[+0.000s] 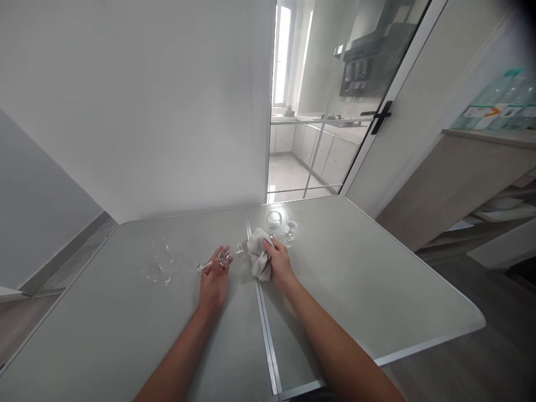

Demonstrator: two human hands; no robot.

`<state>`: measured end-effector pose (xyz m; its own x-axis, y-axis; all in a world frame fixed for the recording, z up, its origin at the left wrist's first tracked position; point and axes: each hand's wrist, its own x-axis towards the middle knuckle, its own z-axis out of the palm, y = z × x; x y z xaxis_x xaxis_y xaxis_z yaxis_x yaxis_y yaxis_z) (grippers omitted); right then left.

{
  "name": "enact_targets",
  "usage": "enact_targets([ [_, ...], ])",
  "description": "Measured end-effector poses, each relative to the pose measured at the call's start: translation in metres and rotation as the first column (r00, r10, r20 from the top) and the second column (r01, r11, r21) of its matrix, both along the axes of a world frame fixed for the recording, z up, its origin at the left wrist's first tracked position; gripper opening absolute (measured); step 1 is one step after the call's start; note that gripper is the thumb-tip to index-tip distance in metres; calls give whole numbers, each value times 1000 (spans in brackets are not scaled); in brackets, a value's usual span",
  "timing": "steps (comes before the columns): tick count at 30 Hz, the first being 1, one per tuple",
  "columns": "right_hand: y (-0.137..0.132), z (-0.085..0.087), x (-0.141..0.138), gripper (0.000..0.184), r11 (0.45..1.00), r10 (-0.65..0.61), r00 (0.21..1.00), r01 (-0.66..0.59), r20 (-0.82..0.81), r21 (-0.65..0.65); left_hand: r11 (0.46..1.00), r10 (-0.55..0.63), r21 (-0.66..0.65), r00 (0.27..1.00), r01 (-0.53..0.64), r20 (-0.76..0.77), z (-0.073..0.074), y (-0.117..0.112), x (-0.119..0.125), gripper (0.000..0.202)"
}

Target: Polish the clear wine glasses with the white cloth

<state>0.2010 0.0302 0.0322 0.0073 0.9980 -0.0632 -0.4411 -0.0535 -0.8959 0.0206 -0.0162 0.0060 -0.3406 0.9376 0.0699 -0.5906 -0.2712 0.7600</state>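
Observation:
My left hand [215, 279] is closed around a clear stemmed glass [225, 257], which lies sideways in the fingers over the table. One narrow end of the glass sticks out to the left, and its other end points towards the cloth. My right hand [278, 262] grips a crumpled whitish cloth [260, 254], held just right of the glass and apart from it. Behind the cloth, a short-stemmed glass [273, 221] stands upright, with a second similar glass [290, 224] beside it. Left of my left hand sit several clear glass items [159, 265], too transparent to make out singly.
The pale table [355, 290] has a metal seam [264, 329] running from front to back. A white wall [176, 111] borders its far side. A glazed door [322, 111] with a black handle [381, 117] stands behind. Bottles [498, 103] rest on a shelf at right.

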Motion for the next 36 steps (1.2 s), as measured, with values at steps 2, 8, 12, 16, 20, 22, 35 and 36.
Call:
enact_targets([
  [2,0,2,2,28,998,14,993,-22,118,63,1000,-2,8,998,3,-61,1,-2,3,33],
  [8,-13,13,-3,34,972,66,972,-113,224,205,1000,-11,-19,961,6,-275,1,-8,8,45],
  [12,-29,17,-7,52,951,146,947,-215,287,223,996,-27,-94,941,-5,-338,-1,-9,9,47],
  [16,-34,18,-3,74,893,301,916,-368,264,258,996,-19,-84,930,-13,-368,-3,-9,9,41],
  [20,-30,13,4,86,796,364,832,-512,419,325,998,-12,-59,936,-10,-351,1,-10,10,40],
  [22,-27,10,8,87,704,316,753,-594,577,389,997,3,-73,950,-27,-313,5,-10,9,41],
  [35,-26,5,0,65,738,443,762,-609,472,292,994,-7,-111,990,-10,-144,3,-6,8,34],
  [36,-26,4,-1,66,789,515,816,-571,264,225,996,-22,-84,990,11,-138,4,-6,7,33],
])
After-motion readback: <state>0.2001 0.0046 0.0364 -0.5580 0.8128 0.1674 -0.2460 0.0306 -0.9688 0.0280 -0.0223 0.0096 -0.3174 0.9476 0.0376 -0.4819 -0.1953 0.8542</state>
